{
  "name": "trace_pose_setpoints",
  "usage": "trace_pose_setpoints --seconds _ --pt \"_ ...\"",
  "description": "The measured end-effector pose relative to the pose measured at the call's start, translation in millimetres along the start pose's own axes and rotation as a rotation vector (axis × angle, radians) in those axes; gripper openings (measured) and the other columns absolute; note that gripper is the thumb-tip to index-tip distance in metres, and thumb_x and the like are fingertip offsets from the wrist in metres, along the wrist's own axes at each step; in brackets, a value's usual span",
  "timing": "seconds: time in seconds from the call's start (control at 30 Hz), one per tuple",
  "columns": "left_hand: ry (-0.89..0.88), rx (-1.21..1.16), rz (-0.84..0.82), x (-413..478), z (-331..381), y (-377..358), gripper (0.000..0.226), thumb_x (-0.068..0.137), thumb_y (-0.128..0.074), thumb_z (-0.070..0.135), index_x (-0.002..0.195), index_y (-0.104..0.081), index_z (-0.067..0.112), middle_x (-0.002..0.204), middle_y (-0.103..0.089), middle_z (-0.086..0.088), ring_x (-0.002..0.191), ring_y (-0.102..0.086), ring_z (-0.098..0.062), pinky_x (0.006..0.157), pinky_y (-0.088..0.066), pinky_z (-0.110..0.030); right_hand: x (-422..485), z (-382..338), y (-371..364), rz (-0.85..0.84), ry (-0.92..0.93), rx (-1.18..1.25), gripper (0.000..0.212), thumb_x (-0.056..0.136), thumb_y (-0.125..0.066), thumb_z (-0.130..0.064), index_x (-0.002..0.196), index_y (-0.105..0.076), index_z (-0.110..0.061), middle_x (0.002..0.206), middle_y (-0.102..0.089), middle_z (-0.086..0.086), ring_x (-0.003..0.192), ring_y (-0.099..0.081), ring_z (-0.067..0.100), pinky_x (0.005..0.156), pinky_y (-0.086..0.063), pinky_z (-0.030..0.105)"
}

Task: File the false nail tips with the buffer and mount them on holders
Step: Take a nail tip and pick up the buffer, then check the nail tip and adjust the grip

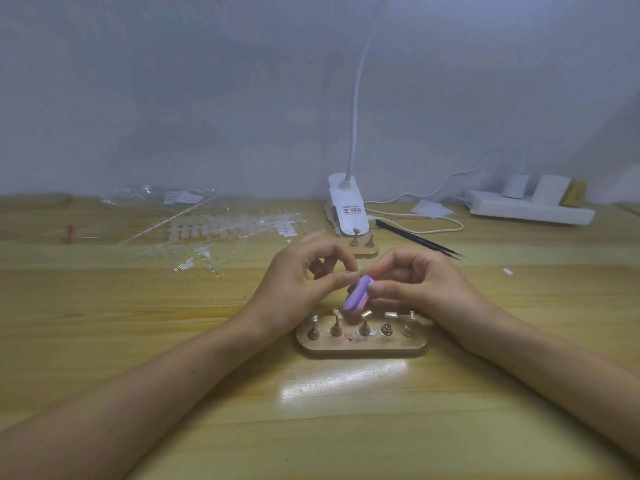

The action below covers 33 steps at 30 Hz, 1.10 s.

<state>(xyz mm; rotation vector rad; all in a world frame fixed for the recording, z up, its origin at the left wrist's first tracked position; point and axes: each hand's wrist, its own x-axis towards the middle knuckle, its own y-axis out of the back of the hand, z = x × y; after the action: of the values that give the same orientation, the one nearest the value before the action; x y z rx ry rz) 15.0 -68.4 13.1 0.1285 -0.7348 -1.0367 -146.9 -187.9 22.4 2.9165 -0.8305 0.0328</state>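
Over the middle of the table (pixel 145 327) — filing step, both hands busy.
My right hand (pixel 412 282) grips the purple buffer (pixel 356 295) between thumb and fingers. My left hand (pixel 304 275) pinches what I judge is a nail tip against the buffer's top end — too small to make out. Both hover just above the holder stand (pixel 360 348) toward the near edge. Next: seat the tip on the stand, which needs a steady pinch. Spare tips (pixel 225 230) lie toward the far-left corner.

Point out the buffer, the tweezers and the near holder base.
buffer (pixel 354 295): head view, on its purple face.
tweezers (pixel 419 240): head view, mid-shaft.
near holder base (pixel 360 351): head view, bare front edge.
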Motion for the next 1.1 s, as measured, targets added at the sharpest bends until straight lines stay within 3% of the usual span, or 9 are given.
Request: trace_pose_setpoints --seconds 0.13,0.23,0.37,0.47,0.6,0.7,0.83,1.0,1.1 --pt "0.010 -0.014 -0.008 0 0 0 0.008 0.083 -0.075 0.019 0.078 -0.069 0.021 0.070 -0.044 0.013 0.068 -0.043 -0.002 0.069 -0.037 -0.012 2 -1 4 0.111 -0.009 0.097 0.028 0.077 -0.074 -0.010 0.100 -0.067 0.003 0.097 -0.075 0.020 0.095 -0.073 0.034 0.085 -0.060 0.033" --pt "-0.002 0.016 -0.019 0 0 0 0.007 0.082 -0.075 0.018 0.079 -0.069 0.019 0.071 -0.044 0.011 0.068 -0.043 -0.002 0.069 -0.036 -0.012 0 0 1 0.007 -0.012 -0.023 0.021 0.081 -0.075 -0.008 0.098 -0.068 0.001 0.097 -0.076 0.018 0.093 -0.074 0.031 0.083 -0.060 0.034" --pt "-0.020 0.019 0.017 0 0 0 0.007 0.082 -0.076 0.018 0.079 -0.069 0.019 0.072 -0.042 0.009 0.068 -0.042 -0.004 0.070 -0.037 -0.013 2 0 4 0.123 -0.009 0.126 0.023 0.076 -0.074 -0.012 0.093 -0.067 0.000 0.095 -0.075 0.021 0.092 -0.074 0.034 0.082 -0.060 0.031" --pt "-0.024 0.039 0.013 0 0 1 0.006 0.081 -0.076 0.020 0.079 -0.070 0.019 0.074 -0.044 0.005 0.069 -0.044 -0.006 0.071 -0.039 -0.015 1 1 2 0.011 -0.012 0.027 0.021 0.079 -0.075 -0.011 0.095 -0.068 0.001 0.095 -0.075 0.020 0.092 -0.074 0.032 0.080 -0.060 0.030" --pt "-0.018 0.012 -0.015 0 0 1 0.006 0.080 -0.077 0.020 0.080 -0.071 0.019 0.074 -0.043 0.007 0.070 -0.044 -0.009 0.072 -0.039 -0.017 4 2 7 0.112 -0.005 0.148 0.023 0.075 -0.075 -0.011 0.094 -0.067 0.000 0.098 -0.074 0.023 0.095 -0.073 0.035 0.082 -0.060 0.029" --pt "-0.003 0.017 -0.028 -1 1 1 0.006 0.080 -0.077 0.022 0.079 -0.071 0.022 0.075 -0.044 0.006 0.071 -0.045 -0.009 0.074 -0.040 -0.017 5 1 8 0.072 -0.011 0.176 0.027 0.077 -0.073 -0.008 0.099 -0.065 0.004 0.099 -0.073 0.025 0.093 -0.074 0.032 0.081 -0.060 0.027" --pt "0.090 -0.043 0.050 0 0 2 0.008 0.081 -0.075 0.026 0.076 -0.069 0.024 0.072 -0.047 0.008 0.066 -0.044 -0.002 0.067 -0.038 -0.011 5 5 9 0.125 0.041 0.177 0.023 0.077 -0.074 -0.009 0.096 -0.064 0.000 0.100 -0.074 0.022 0.096 -0.073 0.032 0.079 -0.060 0.028" --pt "0.216 -0.257 0.001 -1 4 8 0.014 0.077 -0.074 0.031 0.076 -0.070 0.018 0.059 -0.039 0.010 0.046 -0.035 0.001 0.047 -0.030 -0.006 -1 3 15 0.047 0.136 -0.272 0.017 0.083 -0.077 -0.007 0.095 -0.065 -0.004 0.096 -0.077 0.004 0.089 -0.075 0.022 0.080 -0.058 0.031" --pt "0.236 -0.296 -0.052 -2 6 12 0.012 0.074 -0.074 0.036 0.072 -0.071 0.025 0.057 -0.043 0.012 0.044 -0.035 0.001 0.045 -0.029 -0.006 -6 -10 17 0.175 0.313 -0.745 0.018 0.078 -0.081 -0.023 0.092 -0.070 -0.025 0.098 -0.070 -0.016 0.088 -0.065 0.005 0.072 -0.042 0.021"
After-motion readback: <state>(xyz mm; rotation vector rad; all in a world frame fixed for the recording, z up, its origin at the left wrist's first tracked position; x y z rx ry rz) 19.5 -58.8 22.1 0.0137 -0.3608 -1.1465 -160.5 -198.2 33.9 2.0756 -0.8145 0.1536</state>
